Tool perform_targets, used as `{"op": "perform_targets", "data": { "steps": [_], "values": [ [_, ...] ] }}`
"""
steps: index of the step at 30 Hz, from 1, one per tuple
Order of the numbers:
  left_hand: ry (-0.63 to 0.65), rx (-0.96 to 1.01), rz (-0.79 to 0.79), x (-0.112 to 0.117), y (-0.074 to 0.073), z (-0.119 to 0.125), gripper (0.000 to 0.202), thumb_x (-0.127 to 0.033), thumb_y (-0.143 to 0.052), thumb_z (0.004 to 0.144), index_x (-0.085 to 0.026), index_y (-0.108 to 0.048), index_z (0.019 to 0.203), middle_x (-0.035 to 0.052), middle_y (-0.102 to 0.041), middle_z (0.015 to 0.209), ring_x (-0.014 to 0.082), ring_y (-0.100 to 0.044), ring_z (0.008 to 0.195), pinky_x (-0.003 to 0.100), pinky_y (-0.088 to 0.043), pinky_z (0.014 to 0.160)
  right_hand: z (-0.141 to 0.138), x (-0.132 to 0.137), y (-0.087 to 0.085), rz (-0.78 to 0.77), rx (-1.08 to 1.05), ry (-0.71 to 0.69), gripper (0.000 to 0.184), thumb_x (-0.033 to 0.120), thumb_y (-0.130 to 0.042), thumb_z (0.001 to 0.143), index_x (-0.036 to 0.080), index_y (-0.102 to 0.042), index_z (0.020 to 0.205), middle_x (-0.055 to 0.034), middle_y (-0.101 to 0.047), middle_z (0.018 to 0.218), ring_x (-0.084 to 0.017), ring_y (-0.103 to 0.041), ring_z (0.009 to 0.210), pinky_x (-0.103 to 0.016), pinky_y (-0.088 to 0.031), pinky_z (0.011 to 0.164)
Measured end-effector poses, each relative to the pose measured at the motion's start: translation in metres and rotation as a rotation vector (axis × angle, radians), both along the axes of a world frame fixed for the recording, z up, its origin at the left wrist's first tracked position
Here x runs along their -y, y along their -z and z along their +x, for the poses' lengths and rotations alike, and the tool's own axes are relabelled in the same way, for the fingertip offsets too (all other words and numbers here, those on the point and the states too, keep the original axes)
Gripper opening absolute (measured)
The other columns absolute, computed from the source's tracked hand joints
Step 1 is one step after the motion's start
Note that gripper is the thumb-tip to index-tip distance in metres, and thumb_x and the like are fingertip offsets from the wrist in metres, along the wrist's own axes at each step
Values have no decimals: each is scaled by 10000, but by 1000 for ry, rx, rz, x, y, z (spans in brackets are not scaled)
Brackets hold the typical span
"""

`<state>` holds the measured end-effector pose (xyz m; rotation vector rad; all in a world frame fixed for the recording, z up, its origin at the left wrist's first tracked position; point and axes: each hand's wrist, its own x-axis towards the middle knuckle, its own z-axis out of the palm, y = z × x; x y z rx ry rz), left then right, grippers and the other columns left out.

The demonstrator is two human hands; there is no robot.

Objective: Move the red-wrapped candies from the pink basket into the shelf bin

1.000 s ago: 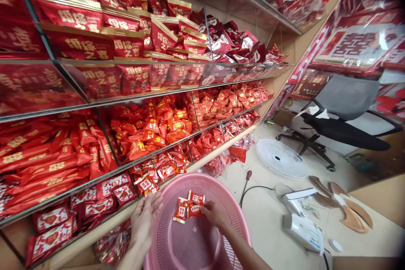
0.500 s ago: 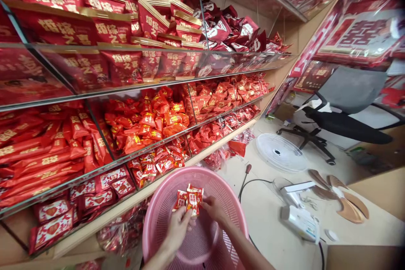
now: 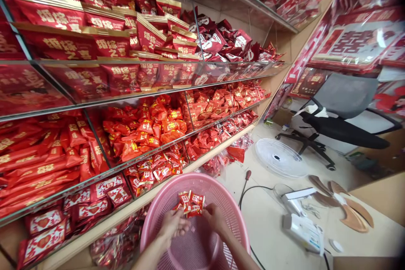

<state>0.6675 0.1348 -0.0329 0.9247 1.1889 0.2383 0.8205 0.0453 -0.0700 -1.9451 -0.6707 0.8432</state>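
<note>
Several small red wrapped candies (image 3: pixel 191 203) with white and gold print are bunched between my hands, over the inside of a pink plastic basket (image 3: pixel 152 215). My left hand (image 3: pixel 173 224) is closed with curled fingers, its thumb and forefinger at the left edge of the bunch. On the right side, my right hand (image 3: pixel 214 217) pinches the edge of the candies, its fingertips partly hidden behind them. The basket has mesh walls, and its bottom shows below the hands.
Glass-fronted shelves (image 3: pixel 152 93) filled with red candy packets run along the left. On the floor to the right lie a fan grille (image 3: pixel 280 162), brown fan blades (image 3: pixel 351 211), a white fan part (image 3: pixel 303 232) and a black cable (image 3: pixel 253 189). An office chair (image 3: pixel 341 114) stands farther back.
The candies in my hands have shifted and fanned out into a wider bunch. My left hand has moved slightly left and down, away from the bunch's middle. The view has tilted slightly.
</note>
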Motion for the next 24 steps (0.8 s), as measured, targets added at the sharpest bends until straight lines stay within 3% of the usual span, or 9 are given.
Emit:
{"op": "perform_targets", "data": {
  "steps": [4, 7, 10, 16, 24],
  "values": [
    [26, 29, 53, 3, -11, -6, 465, -586, -609, 655, -145, -549, 791, 57, -664, 520, 116, -546, 353, 187, -308, 352, 4, -14, -36, 163, 173, 5, 260, 438, -518, 768, 192, -594, 733, -67, -649, 757, -214, -567, 705, -309, -377, 650],
    [21, 58, 88, 6, -18, -8, 461, -584, -612, 648, -151, -552, 794, 45, -668, 542, 111, -548, 348, 184, -301, 342, 1, -42, -72, 288, 52, -33, 321, 496, -549, 750, 185, -596, 688, -48, -628, 715, -190, -541, 680, -289, -377, 634],
    [6, 92, 116, 10, -26, -6, 434, -566, -602, 664, -154, -544, 788, 54, -687, 608, 117, -595, 408, 181, -340, 365, -9, -75, -97, 286, -81, -86, 396, 558, -580, 705, 168, -587, 638, -29, -603, 651, -152, -515, 613, -267, -375, 583],
    [-13, 121, 85, 15, -39, -4, 406, -515, -586, 696, -141, -521, 841, 57, -684, 600, 141, -624, 429, 180, -350, 360, -29, -117, -112, 227, -352, -156, 468, 613, -619, 619, 151, -552, 598, -2, -553, 566, -83, -462, 480, -228, -337, 486],
    [-25, 125, 60, 16, -37, -7, 420, -496, -602, 691, -125, -529, 874, 84, -697, 619, 144, -628, 437, 178, -350, 366, -24, -111, -120, 240, -568, -183, 410, 509, -730, 535, 128, -603, 614, -8, -595, 562, -79, -498, 501, -221, -344, 524]
  ]
}}
